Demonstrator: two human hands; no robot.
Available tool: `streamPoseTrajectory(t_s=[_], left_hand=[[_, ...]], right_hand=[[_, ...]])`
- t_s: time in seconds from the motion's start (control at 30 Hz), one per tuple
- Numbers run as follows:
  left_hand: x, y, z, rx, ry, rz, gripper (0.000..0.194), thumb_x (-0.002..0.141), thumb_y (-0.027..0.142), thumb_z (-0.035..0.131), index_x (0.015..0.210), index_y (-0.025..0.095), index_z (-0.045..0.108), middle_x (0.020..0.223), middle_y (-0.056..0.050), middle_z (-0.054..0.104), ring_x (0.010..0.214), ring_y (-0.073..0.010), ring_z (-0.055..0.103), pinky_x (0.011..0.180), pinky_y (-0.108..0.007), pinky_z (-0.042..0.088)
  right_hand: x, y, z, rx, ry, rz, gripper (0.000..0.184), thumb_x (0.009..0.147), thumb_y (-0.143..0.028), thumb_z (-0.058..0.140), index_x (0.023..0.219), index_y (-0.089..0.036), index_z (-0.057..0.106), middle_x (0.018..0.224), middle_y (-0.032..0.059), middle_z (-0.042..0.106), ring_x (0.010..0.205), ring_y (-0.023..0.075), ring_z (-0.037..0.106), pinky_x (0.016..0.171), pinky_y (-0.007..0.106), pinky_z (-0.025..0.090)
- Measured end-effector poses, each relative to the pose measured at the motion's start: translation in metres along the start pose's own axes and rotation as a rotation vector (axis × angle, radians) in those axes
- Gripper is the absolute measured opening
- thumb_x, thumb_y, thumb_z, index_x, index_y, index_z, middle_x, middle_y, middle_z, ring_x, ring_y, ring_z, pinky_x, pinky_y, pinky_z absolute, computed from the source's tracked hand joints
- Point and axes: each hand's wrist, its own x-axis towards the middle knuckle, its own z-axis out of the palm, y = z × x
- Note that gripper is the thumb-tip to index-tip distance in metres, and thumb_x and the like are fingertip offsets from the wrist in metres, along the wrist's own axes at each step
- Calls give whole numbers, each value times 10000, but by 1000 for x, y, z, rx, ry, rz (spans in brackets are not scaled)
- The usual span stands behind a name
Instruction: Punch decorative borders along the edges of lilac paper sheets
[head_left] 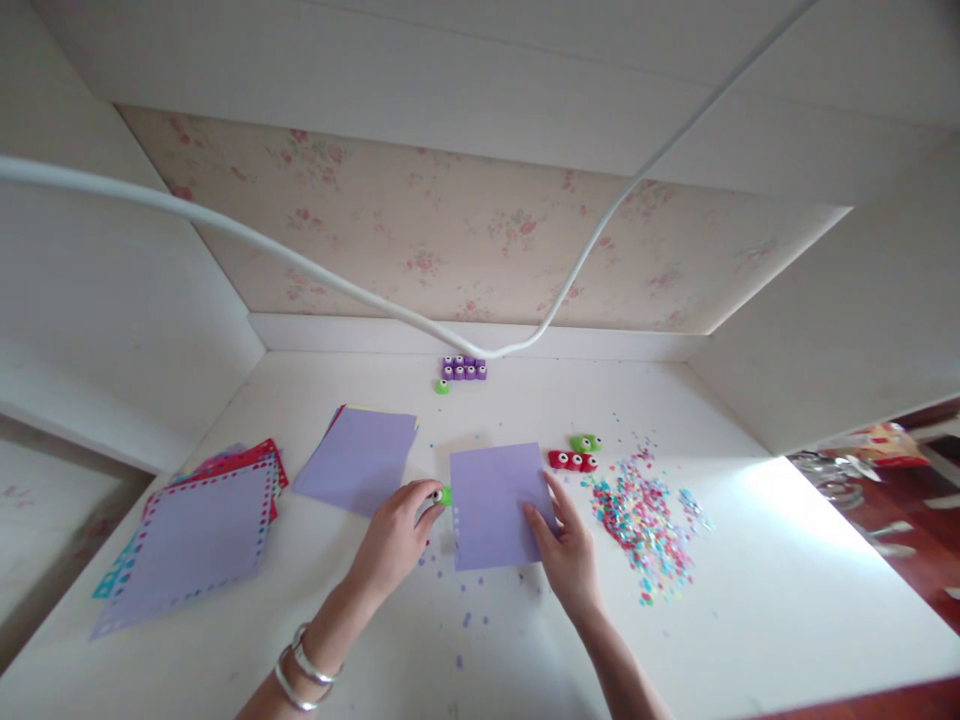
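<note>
In my right hand (566, 545) a purple sheet of paper (495, 505) is gripped by its right edge, thumb on top. A few punched holes run along the lower part of its left edge. My left hand (401, 530) is closed around a small green craft punch (445, 496), which sits at that left edge. Whether the paper lies inside the punch's slot is too small to tell. Purple punched-out bits (466, 619) are scattered on the white table just below the sheet.
Left of my hands lie a stack of plain paper (364, 455) and a pile of hole-edged sheets (199, 525). Purple punches (465, 371) stand at the back; red punches (574, 461) and green punches (585, 442) sit right, beside heaped confetti (649, 530). A white cable (322, 270) hangs in front.
</note>
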Motion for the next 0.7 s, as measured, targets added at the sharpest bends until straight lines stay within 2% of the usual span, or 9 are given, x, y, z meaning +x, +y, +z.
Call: streamPoseTrajectory(t_s=[0.13, 0.33, 0.5, 0.6, 0.7], left_hand=[[-2, 0, 0, -1, -10, -9, 200, 934, 211, 566, 1131, 242, 589, 1092, -40, 707, 1003, -193, 676, 896, -336, 535], [-4, 0, 3, 12, -33, -5, 205, 936, 181, 568, 1134, 229, 588, 1083, -42, 705, 992, -191, 671, 884, -339, 534], [-4, -2, 5, 31, -59, 22, 237, 922, 173, 598, 1151, 234, 609, 1091, -42, 699, 1014, -204, 654, 913, -362, 522], [-3, -4, 5, 42, -74, 32, 292, 913, 181, 615, 1197, 246, 609, 1120, -43, 695, 1041, -213, 645, 940, -378, 515], [-3, -7, 4, 44, -90, 36, 365, 896, 195, 643, 1252, 256, 590, 1193, -50, 673, 1098, -220, 625, 975, -385, 505]], right_hand=[[0, -1, -1, 19, -4, 9, 642, 789, -533, 672, 1352, -245, 564, 1085, 99, 734, 825, 255, 725, 600, 315, 591], [-1, -1, 1, 29, -34, 38, 633, 811, -519, 651, 1368, -238, 544, 1127, 111, 715, 863, 259, 715, 602, 317, 590], [1, 3, 3, -45, -99, 5, 601, 831, -482, 646, 1366, -228, 548, 1150, 110, 706, 1020, 293, 679, 718, 363, 607], [1, 6, 2, -221, -111, -98, 540, 858, -452, 617, 1347, -228, 566, 1198, 117, 678, 1017, 288, 675, 800, 414, 599], [-1, 6, -3, -436, -76, -337, 475, 904, -383, 571, 1358, -247, 551, 1347, 138, 569, 1110, 295, 621, 909, 483, 554]])
